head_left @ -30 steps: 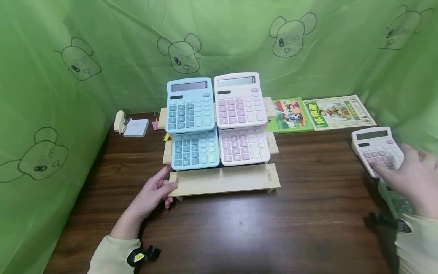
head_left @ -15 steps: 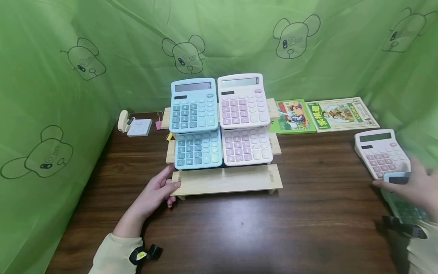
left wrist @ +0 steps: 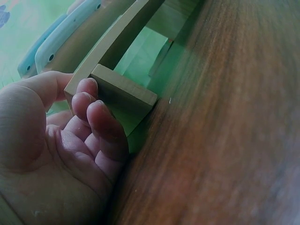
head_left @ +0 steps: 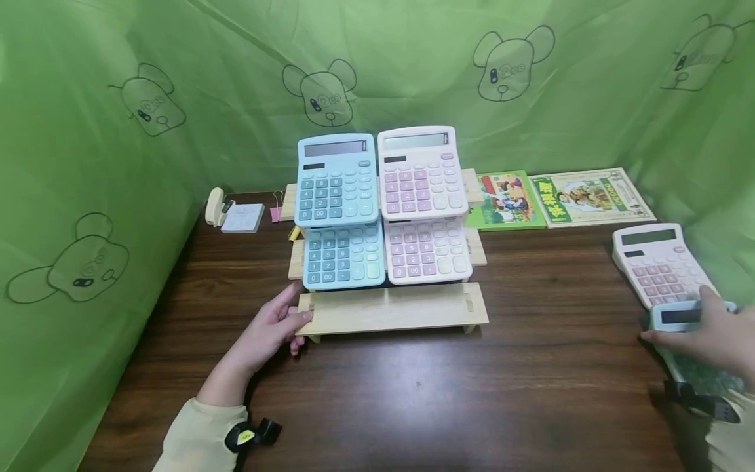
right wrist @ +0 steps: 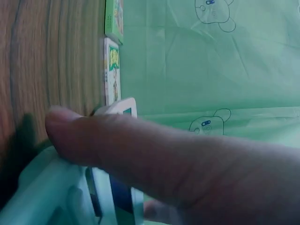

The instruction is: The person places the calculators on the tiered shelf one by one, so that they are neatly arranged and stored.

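Observation:
My left hand [head_left: 265, 331] grips the left end of the lowest step of a wooden tiered stand [head_left: 392, 310], thumb on top and fingers curled at its side and below. On the two upper steps lean two blue calculators, the upper one [head_left: 337, 174] overlapping the lower [head_left: 345, 255], and two white-and-lilac ones, upper [head_left: 421, 174] and lower [head_left: 427, 252]. At the far right my right hand [head_left: 716, 337] holds a light blue calculator [head_left: 666, 317] between thumb and fingers, covering most of its keys. Just behind it lies a white-and-pink calculator [head_left: 663, 265].
Along the back stand a green picture book [head_left: 510, 200] and a pale-edged book [head_left: 592, 196]. A notepad [head_left: 243, 217], a cream-coloured object [head_left: 215, 206] and a pink binder clip [head_left: 275, 214] lie at the back left. Green cloth [head_left: 413, 72] encloses the dark wooden table [head_left: 413, 400].
My right hand has drawn back from the white-and-pink calculator toward the near right and closed around the light blue one. My left hand stays on the stand; the head view shifts slightly.

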A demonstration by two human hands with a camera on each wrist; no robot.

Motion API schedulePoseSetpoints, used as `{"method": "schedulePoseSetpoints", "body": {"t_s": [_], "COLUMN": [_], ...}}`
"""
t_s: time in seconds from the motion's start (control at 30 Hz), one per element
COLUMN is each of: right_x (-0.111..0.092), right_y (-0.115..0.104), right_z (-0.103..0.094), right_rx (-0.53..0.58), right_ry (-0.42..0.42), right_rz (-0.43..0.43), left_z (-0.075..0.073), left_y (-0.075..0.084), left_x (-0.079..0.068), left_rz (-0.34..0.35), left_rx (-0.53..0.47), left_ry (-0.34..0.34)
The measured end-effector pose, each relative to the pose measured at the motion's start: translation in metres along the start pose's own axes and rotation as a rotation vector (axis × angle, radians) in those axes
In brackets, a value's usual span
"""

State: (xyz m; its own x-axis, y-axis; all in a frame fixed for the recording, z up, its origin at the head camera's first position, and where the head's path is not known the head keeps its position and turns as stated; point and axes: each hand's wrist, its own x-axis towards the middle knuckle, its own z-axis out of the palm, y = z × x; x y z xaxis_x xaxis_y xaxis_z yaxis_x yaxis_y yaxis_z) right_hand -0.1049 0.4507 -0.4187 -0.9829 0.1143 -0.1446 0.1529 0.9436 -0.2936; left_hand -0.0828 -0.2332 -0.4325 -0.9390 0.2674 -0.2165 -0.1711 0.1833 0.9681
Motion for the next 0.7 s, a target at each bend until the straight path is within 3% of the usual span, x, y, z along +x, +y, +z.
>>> {"method": "schedulePoseSetpoints", "body": {"t_s": [0.27,0.7], "right_x": [-0.007,-0.008], "right_y": [-0.023,-0.096], "right_z": [-0.005,0.003], "right_rx": [-0.037,-0.043], "right_ry": [-0.019,0.024], "right_rz": [-0.005,-0.077], "left_z": [0.001,0.001], "left_y": [-0.001,-0.001], "left_x": [0.002,0.0], "left_rz": [0.037,0.018], "left_rx": [-0.016,-0.007], "left_ry": [-0.012,0.002]}}
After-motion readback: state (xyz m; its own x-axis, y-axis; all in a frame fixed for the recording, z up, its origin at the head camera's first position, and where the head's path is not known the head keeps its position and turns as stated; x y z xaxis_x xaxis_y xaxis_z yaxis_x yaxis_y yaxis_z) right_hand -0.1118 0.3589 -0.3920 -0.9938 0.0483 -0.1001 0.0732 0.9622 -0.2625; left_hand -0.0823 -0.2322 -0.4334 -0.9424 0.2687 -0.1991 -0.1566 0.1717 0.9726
